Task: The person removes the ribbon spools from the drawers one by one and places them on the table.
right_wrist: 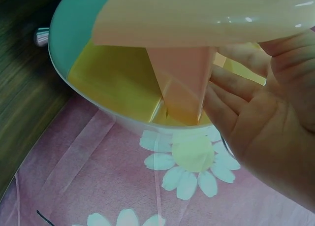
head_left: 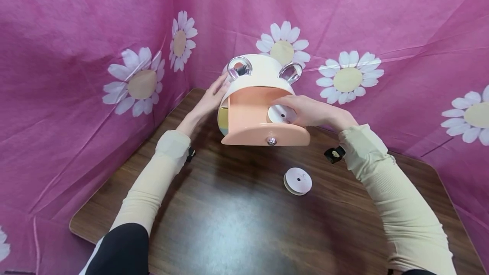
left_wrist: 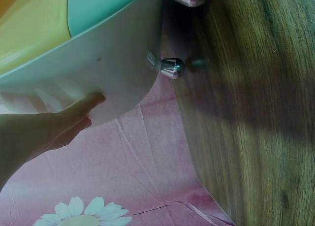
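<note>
A white, rounded mini cabinet (head_left: 263,66) with a peach drawer (head_left: 248,107) pulled out stands at the back of the table. Inside that drawer, toward its right side, my right hand (head_left: 311,111) grips a white spool (head_left: 282,114) with a small centre hole. The right wrist view shows the fingers (right_wrist: 236,90) at the drawer's side wall, but hides the spool. My left hand (head_left: 209,99) rests against the cabinet's left side, its extended fingers (left_wrist: 81,108) touching the white shell. A second white spool (head_left: 298,180) lies flat on the table in front.
Below the peach drawer are a yellow drawer (right_wrist: 113,83) and a green one (left_wrist: 101,9). Silver feet (left_wrist: 172,67) support the cabinet, and two shiny loops (head_left: 290,72) stick up from its top. A pink floral cloth (head_left: 344,7) hangs behind the brown wooden table (head_left: 229,224).
</note>
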{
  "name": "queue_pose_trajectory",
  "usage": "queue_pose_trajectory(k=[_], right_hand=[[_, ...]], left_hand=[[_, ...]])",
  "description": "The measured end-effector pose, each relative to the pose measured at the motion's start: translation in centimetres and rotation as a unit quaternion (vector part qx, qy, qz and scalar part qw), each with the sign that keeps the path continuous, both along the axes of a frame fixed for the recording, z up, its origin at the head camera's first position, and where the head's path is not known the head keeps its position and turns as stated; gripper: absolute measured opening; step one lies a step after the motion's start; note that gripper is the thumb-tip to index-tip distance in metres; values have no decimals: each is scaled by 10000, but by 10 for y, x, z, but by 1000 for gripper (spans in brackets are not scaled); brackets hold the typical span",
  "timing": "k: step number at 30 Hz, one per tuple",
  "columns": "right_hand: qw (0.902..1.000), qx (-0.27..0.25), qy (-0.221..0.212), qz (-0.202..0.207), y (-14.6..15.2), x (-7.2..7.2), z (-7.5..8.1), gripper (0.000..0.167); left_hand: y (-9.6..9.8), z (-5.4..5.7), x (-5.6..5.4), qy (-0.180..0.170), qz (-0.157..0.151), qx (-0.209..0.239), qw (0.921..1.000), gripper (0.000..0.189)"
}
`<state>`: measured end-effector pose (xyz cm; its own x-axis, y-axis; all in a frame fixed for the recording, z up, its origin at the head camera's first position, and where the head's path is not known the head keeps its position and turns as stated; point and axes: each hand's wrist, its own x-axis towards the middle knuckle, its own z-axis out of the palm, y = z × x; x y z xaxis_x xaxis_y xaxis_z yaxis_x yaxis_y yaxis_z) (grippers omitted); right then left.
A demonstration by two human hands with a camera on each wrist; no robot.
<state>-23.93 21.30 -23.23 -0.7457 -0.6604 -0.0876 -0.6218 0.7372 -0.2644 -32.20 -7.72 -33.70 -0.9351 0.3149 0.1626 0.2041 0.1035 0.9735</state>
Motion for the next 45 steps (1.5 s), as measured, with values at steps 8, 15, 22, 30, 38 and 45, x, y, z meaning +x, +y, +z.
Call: queue_pose_trajectory(k=[8, 15, 22, 30, 38, 45], right_hand=[[9999, 47, 132, 9, 5, 1, 0, 57], [9999, -10, 122, -29, 6, 4, 3, 56], [9997, -121, 210, -71, 5, 7, 6, 56], [9988, -198, 414, -182, 4, 13, 19, 61], [9976, -208, 530, -406, 15, 21, 26, 69], [9949, -179, 642, -756, 25, 29, 33, 77]], left_hand=[[3, 2, 2, -14, -47, -22, 10000, 59], [6, 3, 2, -6, -35, 56, 10000, 58], [8, 5, 3, -1, -94, 78, 9999, 59], [8, 5, 3, 22, -161, 110, 9998, 59], [6, 1, 3, 65, -287, 212, 9993, 59], [-1, 1, 5, -17, -214, 80, 9997, 60]])
